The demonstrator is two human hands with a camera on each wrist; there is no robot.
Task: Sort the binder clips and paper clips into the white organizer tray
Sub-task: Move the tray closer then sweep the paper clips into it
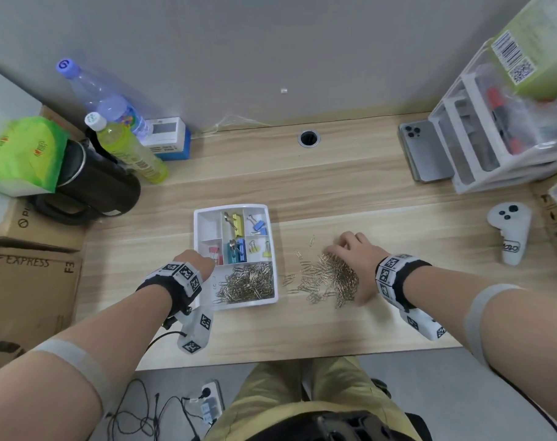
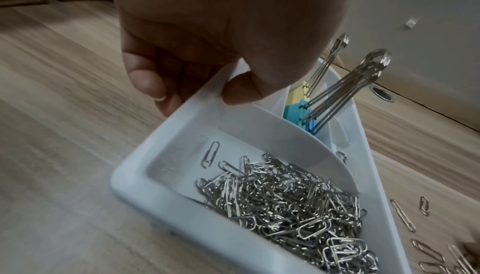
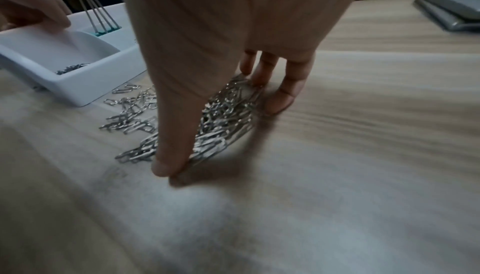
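The white organizer tray [image 1: 236, 208], smooth moulded plastic with rounded corners and thin dividers, sits at the middle of the pale wood-grain surface [image 1: 350, 186]. Its long near compartment holds a tangled heap of thin silver wire paper clips [image 1: 248, 283]; the smaller far compartments hold binder clips [image 1: 236, 248] in yellow, blue, teal and pink, some with their looped steel handles standing upright. The left hand [image 2: 221, 32] grips the tray's left wall near the divider, its fingers [image 2: 148, 81] curled down outside the rim and the thumb pressed inside. Just right of the tray, a loose pile of paper clips [image 1: 329, 278] is spread on the surface, with a few strays between it and the tray wall. The right hand [image 1: 355, 265] arches over this pile, fingers [image 3: 285, 94] spread apart and slightly bent, tips touching the surface at the pile's far edge and the thumb at its near edge, caging the clips rather than lifting any. Further off, a white game controller [image 1: 509, 230] lies at the right, a grey phone [image 1: 425, 151] at the far right, and bottles [image 1: 127, 144] and a black mug [image 1: 95, 183] at the far left.
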